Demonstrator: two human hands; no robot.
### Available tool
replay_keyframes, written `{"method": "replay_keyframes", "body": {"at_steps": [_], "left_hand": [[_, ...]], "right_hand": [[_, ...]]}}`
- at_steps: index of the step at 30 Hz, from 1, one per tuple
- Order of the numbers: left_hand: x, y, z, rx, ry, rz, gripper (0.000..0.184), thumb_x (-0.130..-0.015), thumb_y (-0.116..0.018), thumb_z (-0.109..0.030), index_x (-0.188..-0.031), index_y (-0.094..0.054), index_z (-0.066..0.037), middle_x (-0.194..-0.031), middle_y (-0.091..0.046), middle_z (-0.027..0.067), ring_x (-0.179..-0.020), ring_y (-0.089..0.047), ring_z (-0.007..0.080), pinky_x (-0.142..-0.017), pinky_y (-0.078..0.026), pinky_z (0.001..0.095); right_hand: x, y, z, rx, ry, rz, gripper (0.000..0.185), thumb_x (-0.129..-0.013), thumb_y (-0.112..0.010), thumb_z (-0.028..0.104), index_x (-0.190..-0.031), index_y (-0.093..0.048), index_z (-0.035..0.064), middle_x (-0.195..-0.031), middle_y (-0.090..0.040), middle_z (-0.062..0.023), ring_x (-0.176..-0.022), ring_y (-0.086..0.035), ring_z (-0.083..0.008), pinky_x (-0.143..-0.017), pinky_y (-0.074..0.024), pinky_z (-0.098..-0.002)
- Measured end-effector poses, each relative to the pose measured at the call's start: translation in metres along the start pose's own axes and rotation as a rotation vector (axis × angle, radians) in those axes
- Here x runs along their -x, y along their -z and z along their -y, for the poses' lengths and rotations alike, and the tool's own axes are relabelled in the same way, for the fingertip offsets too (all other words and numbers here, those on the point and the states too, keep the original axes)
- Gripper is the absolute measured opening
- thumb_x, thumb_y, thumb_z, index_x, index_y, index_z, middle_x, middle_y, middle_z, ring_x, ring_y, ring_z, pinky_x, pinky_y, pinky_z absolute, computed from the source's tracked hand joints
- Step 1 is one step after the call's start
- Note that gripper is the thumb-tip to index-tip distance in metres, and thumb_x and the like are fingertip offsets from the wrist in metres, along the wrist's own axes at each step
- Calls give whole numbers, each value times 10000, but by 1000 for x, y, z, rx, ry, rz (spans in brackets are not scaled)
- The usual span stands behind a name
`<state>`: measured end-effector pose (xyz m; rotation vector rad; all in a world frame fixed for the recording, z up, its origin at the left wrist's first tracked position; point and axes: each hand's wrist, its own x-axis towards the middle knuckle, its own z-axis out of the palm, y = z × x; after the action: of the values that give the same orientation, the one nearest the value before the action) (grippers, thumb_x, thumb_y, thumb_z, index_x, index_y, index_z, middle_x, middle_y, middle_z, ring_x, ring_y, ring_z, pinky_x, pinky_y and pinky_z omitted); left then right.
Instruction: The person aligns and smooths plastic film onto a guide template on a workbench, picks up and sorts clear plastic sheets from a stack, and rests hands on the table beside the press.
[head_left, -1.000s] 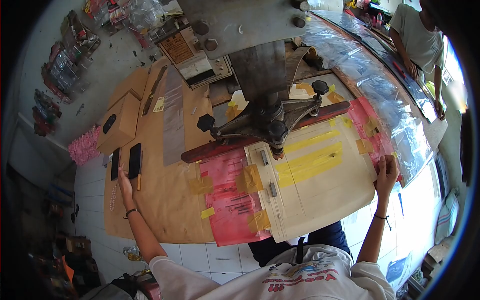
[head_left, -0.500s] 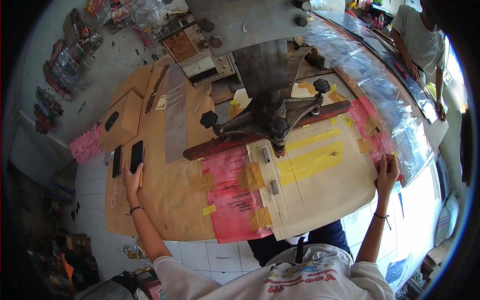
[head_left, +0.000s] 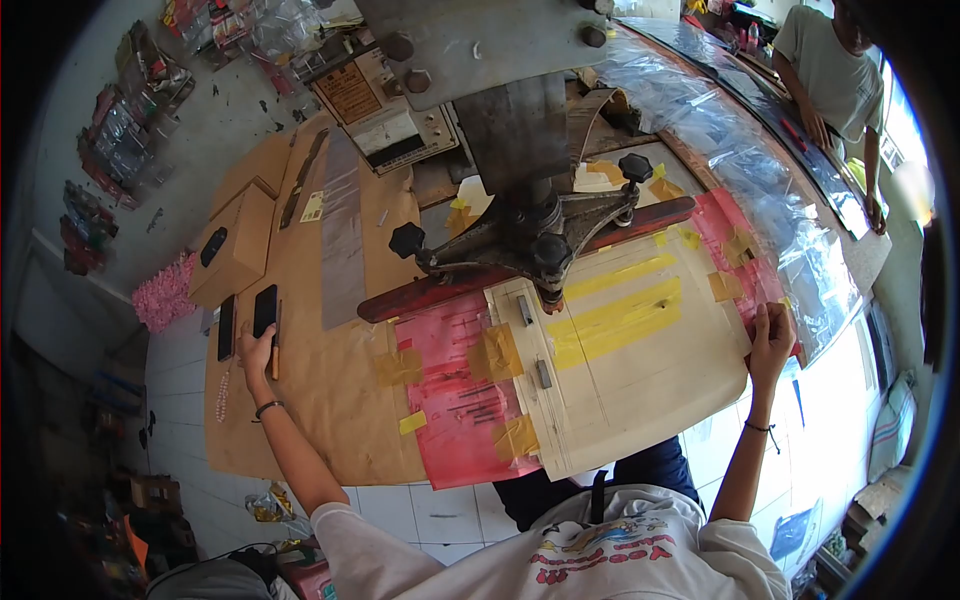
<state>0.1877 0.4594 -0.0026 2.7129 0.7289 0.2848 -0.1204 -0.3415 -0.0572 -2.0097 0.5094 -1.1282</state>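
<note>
My left hand (head_left: 256,352) is at the lower end of a black phone (head_left: 265,310), its thumb and fingers around the phone's edges. A second dark phone (head_left: 227,328) lies just left of it, and a thin tool with an orange handle (head_left: 276,358) on its right. At the right, my right hand (head_left: 772,340) has its fingers closed at the edge of the red sheet (head_left: 742,262); what they pinch is too small to make out. Between my hands lies a cream board (head_left: 640,370) with yellow tape strips (head_left: 625,320), under a black three-armed metal clamp (head_left: 545,235).
A red bar (head_left: 440,290) crosses beneath the clamp. Cardboard boxes (head_left: 240,245) and pink shreds (head_left: 165,292) are at the left. Clear plastic sheets (head_left: 745,150) cover the right back, where another person (head_left: 835,75) stands. A control box (head_left: 385,115) is behind the brown paper (head_left: 320,400).
My left hand has moved from the gap between the two phones onto the lower end of the right-hand phone. My right hand remains at the red sheet's edge.
</note>
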Motion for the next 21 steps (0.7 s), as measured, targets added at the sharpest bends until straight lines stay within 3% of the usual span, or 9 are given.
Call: {"method": "replay_keyframes", "body": {"at_steps": [5,7,10,13,16,21], "left_hand": [[-47,-20,33,69,-216,-34,963,-754,-821,-379,-1557,-374,-88,-1483,-481,292,-1392,-443,451,-1168,-343,562],[-39,-10,19,-44,-225,-91,986,-723,-844,-324,-1558,-370,-102,-1459,-488,289,-1343,-491,449,-1140,-402,525],[-20,0,-9,-55,-113,-131,1032,-690,-855,-270,-1573,-336,-140,-1403,-489,262,-1258,-548,434,-1091,-450,516],[-12,4,-17,-92,-155,-169,1027,-715,-832,-189,-1595,-307,-248,-1508,-366,263,-1285,-531,451,-1091,-449,530],[-7,6,-19,-110,-211,-185,1017,-712,-839,-190,-1574,-325,-353,-1466,-425,253,-1276,-539,442,-1094,-440,542],[-15,4,-5,-205,-370,-230,946,-740,-817,-226,-1549,-358,-396,-1429,-500,173,-1289,-546,381,-1109,-390,604]], "right_hand": [[1,-1,-1,9,13,-19,188,-1028,-607,113,-884,-585,-4,-716,-510,7,-637,-445,-66,-582,-370,-246],[1,1,1,-2,-29,-13,178,-1007,-621,100,-886,-611,-31,-706,-565,-39,-633,-514,-103,-602,-417,-282],[1,0,-2,6,-23,-27,178,-1000,-627,98,-882,-617,-35,-718,-569,-47,-636,-516,-107,-608,-425,-287],[0,2,3,53,-36,-13,178,-995,-635,100,-885,-621,-39,-722,-569,-50,-638,-518,-108,-612,-430,-290],[1,2,0,46,-43,-19,180,-995,-638,106,-884,-619,-34,-716,-560,-47,-635,-513,-103,-603,-424,-288],[1,1,2,25,-72,-16,190,-1010,-626,115,-884,-611,-27,-701,-555,-36,-627,-505,-91,-588,-409,-278]]}}
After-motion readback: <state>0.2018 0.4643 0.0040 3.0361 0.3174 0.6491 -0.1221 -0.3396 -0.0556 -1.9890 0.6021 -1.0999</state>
